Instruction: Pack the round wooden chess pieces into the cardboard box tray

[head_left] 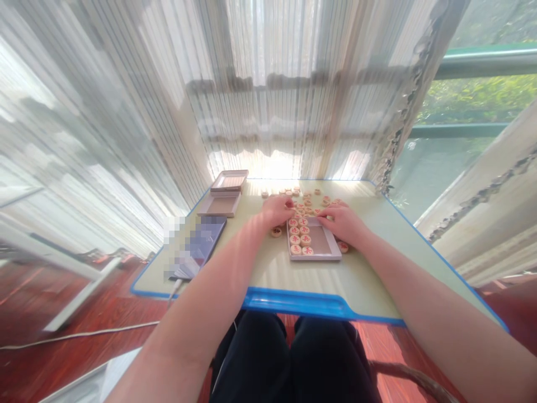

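Eight pieces [295, 230] in tray [322, 240], hands [278, 211] at far edge; grip unclear.

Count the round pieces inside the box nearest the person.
8 round pieces in the box: four down its left edge, four in the column beside them. The right hand may hide more.

I make out a pale yellow-green bench [268, 274] edged in bright blue. My box [316, 258] is whitish with a tan base; the cream discs [305, 240] inside bear red characters. I see a curtain [289, 33] in grey-white vertical stripes, a reddish-brown wood floor [62, 366] and near-black trousers [323, 358].
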Demonstrator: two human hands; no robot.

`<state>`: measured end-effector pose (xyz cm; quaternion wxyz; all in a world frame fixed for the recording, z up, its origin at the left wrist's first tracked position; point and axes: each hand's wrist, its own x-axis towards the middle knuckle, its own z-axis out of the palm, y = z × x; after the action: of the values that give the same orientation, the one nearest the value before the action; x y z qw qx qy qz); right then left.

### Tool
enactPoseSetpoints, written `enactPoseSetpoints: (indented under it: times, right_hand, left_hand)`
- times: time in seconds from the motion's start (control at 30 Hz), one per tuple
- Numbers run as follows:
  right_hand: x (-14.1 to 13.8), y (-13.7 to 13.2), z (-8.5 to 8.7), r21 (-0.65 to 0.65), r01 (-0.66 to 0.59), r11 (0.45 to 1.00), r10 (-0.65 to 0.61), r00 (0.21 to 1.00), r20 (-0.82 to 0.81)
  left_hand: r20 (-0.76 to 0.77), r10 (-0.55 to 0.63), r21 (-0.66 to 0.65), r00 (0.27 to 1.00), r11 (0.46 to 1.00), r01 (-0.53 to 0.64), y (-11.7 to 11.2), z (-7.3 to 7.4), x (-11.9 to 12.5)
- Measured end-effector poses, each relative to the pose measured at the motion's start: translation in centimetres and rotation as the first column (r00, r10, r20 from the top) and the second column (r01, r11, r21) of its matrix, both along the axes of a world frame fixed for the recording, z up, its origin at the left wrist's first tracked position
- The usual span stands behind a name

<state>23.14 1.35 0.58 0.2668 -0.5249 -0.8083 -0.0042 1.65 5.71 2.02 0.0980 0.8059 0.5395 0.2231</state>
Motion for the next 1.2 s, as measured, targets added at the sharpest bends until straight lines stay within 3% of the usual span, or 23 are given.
enactPoseSetpoints:
  times: [0.1,0.23,0.33,0.47,0.57,0.67,0.8,0.93,1.2]
  right_hand:
    - [0.2,0.3,0.0,0.001,0.023,1.000,-0.023,1.000,-0.006]
    - [0.4,0.5,0.2,-0.010,0.099,0.995,-0.099,0.995,-0.005]
    - [0.5,0.6,0.4,-0.023,0.128,0.992,-0.128,0.992,-0.005]
    - [0.5,0.5,0.4,-0.024,0.148,0.989,-0.148,0.989,-0.012]
    - [0.3,-0.2,0.8,0.086,0.166,0.982,-0.163,0.986,-0.046]
    - [-0.3,-1.5,1.5,0.259,0.073,0.963,-0.061,0.997,-0.053]
    - [-1.4,-3.1,2.2,0.332,-0.109,0.937,0.128,0.991,-0.036]
    - [-2.0,-3.3,2.3,0.294,-0.097,0.951,0.136,0.984,-0.117]
    - [-1.9,-3.5,2.9,0.257,-0.075,0.964,0.127,0.972,-0.195]
  left_hand:
    - [0.233,-0.072,0.091,0.970,0.994,0.052,0.1,-0.1,-0.2]
    - [0.484,-0.113,0.172,0.868,0.985,0.032,-0.1,0.1,-0.3]
    - [0.657,-0.108,0.096,0.746,0.994,0.060,-0.6,0.3,-0.4]
    - [0.802,-0.096,-0.032,0.589,0.979,0.203,-1.9,0.5,-0.3]
    - [0.858,-0.069,-0.096,0.508,0.951,0.292,-3.1,0.9,0.1]
    - [0.890,-0.038,-0.138,0.455,0.927,0.349,-3.9,1.4,0.5]
    - [0.900,0.005,-0.210,0.436,0.882,0.423,-4.4,1.7,0.9]
    - [0.866,0.030,-0.275,0.500,0.863,0.424,-4.8,2.1,1.1]
    - [0.792,-0.052,-0.269,0.609,0.865,0.423,-5.4,2.4,1.2]
